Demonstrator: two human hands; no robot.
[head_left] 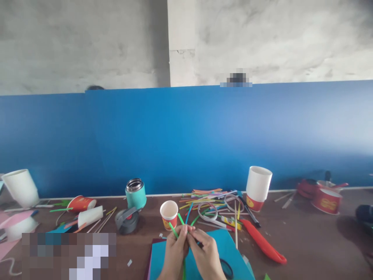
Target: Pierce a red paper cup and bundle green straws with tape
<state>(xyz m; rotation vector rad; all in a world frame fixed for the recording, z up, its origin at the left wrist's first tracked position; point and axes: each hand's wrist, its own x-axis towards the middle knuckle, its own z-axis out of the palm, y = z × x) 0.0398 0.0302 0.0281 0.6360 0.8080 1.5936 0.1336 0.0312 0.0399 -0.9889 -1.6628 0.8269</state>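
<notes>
Teal steel flask (135, 193): standing uncapped on brown tabletop (305, 241), left of centre. Small red-and-white paper cup (169, 214): standing just beyond hands. Left hand (174, 251): grip pinching thin green paper strips (174, 231) above blue card sheet (227, 249). Right hand (206, 252): grip closing on same strips. Inverted white-and-red paper cup (258, 188): standing further right.

Both hands meet at the table's near edge — left hand (175, 249) touching right hand (205, 252) — over a paper sheet (230, 245). Just behind them stands a small cup (169, 213); left of it a flask (135, 193), right behind it a strip pile (204, 198), then an upturned cup (258, 188)
</notes>
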